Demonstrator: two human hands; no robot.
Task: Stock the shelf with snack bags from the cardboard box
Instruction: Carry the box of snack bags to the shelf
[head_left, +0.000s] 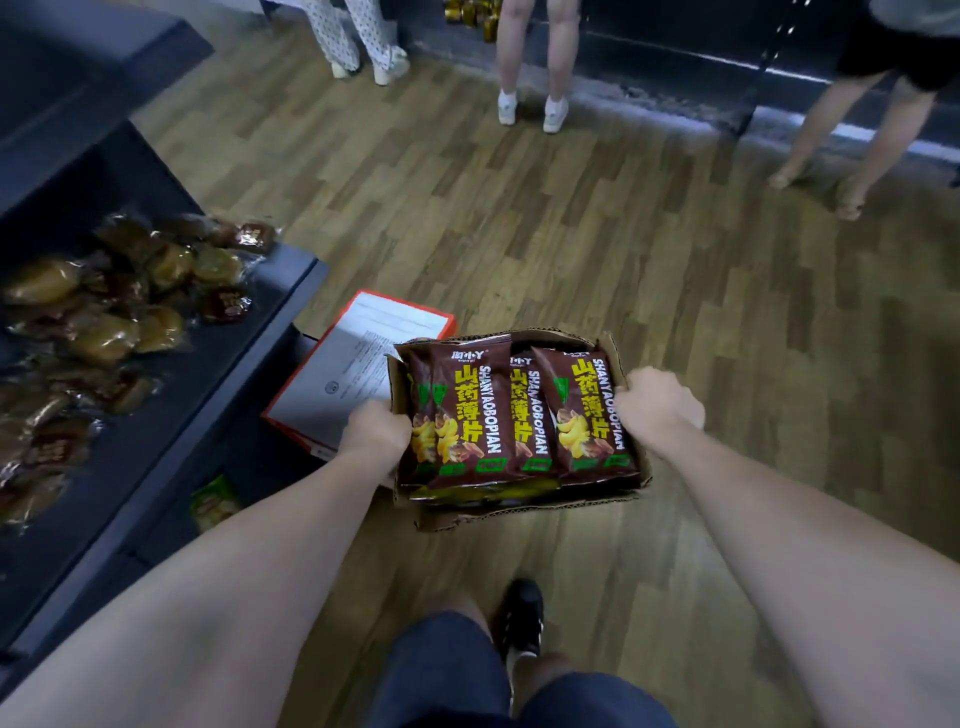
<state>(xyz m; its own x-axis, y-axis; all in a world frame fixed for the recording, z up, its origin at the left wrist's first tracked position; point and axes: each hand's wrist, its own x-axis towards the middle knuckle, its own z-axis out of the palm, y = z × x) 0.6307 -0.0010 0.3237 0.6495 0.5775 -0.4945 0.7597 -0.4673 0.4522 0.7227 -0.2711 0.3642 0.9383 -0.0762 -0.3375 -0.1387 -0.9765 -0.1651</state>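
Note:
An open cardboard box (524, 512) hangs above the wooden floor in front of me, filled with several brown snack bags (470, 410) with yellow lettering. My left hand (375, 434) grips the box's left wall. My right hand (657, 402) grips its right wall. The dark shelf (171, 405) runs along my left, lower than the box, and carries a heap of brown vacuum-packed snacks (104, 306).
A red-edged box with a white printed top (358, 358) lies on the floor between the shelf and the carried box. A green packet (213, 501) sits on the lower shelf level. Three people's legs (532, 62) stand ahead by dark shelving. My shoe (519, 613) is below.

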